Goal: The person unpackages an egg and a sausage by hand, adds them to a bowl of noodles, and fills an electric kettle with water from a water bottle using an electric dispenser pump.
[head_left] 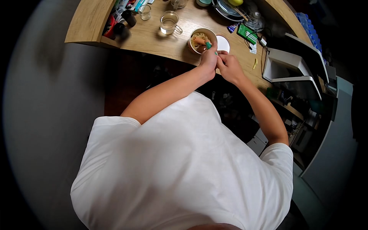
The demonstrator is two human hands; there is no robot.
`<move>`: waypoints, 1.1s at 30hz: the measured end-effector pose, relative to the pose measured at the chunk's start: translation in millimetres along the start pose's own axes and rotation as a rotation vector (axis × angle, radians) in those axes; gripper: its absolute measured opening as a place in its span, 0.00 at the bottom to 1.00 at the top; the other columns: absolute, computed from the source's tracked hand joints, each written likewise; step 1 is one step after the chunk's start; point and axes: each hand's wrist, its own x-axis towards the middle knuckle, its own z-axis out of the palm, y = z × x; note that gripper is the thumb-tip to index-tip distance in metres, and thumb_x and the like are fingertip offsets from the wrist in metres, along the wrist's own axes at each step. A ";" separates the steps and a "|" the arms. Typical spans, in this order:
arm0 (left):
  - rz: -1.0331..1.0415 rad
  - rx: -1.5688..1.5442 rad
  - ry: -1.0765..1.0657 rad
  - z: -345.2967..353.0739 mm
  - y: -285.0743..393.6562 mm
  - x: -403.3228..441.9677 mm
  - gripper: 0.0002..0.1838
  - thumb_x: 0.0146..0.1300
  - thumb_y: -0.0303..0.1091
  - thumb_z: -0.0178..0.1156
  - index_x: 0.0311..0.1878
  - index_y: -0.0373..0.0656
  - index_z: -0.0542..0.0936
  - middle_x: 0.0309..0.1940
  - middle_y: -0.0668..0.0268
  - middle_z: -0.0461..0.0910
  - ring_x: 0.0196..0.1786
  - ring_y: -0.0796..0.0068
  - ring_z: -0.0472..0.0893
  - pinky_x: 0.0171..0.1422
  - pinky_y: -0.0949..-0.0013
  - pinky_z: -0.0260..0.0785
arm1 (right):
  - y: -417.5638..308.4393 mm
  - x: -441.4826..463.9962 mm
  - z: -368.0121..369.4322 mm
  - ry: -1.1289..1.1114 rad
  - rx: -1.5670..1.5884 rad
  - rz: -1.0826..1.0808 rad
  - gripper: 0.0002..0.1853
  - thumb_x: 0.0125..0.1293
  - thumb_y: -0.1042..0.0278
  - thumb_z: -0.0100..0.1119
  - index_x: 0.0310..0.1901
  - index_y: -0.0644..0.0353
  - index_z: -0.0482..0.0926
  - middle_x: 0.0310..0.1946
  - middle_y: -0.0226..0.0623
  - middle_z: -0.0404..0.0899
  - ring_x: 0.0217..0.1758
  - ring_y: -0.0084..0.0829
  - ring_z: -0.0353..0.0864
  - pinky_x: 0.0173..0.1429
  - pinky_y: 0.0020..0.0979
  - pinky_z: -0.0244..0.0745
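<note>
A paper cup of instant noodles [190,45] stands near the desk's front edge, pale curly noodles showing inside. Over its mouth, my left hand [209,59] is closed around a green wrapper [208,45]. A pinkish-orange piece that looks like a sausage [199,40] sticks out of it, its tip above the noodles. Against the left hand, my right hand [230,67] is closed, its fingers pinched together by the wrapper's near end; what exactly they grip is mostly hidden. A white round lid [222,44] lies just right of the cup, partly behind my hands.
A glass mug [169,23] with clear liquid stands left of the cup, a smaller glass [145,13] beyond it. Behind lie a green packet [246,33] and a pan [229,11]. A yellow strip [255,63] and a white open-sided box [285,63] are at the right.
</note>
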 end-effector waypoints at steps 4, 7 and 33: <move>0.074 0.014 -0.151 -6.2 3.6 8.9 0.20 0.76 0.56 0.45 0.39 0.48 0.69 0.39 0.62 0.79 0.38 0.72 0.79 0.43 0.67 0.73 | -26.0 6.8 -13.1 -0.187 0.605 0.738 0.29 0.74 0.39 0.47 0.22 0.55 0.68 0.16 0.18 0.57 0.18 0.18 0.54 0.21 0.28 0.48; 0.071 -0.005 -0.232 -10.7 5.1 11.6 0.21 0.76 0.57 0.44 0.36 0.50 0.69 0.39 0.62 0.79 0.37 0.72 0.78 0.46 0.66 0.72 | -16.8 14.3 -12.1 -0.146 0.753 0.828 0.26 0.74 0.38 0.47 0.27 0.52 0.70 0.16 0.17 0.55 0.16 0.16 0.49 0.20 0.24 0.41; 0.008 0.258 -0.053 -12.6 2.8 12.1 0.17 0.78 0.48 0.45 0.50 0.44 0.72 0.41 0.64 0.80 0.44 0.74 0.80 0.46 0.69 0.73 | -25.2 19.4 -23.7 -0.205 0.301 0.759 0.15 0.70 0.66 0.50 0.39 0.71 0.81 0.30 0.39 0.82 0.28 0.28 0.77 0.34 0.29 0.71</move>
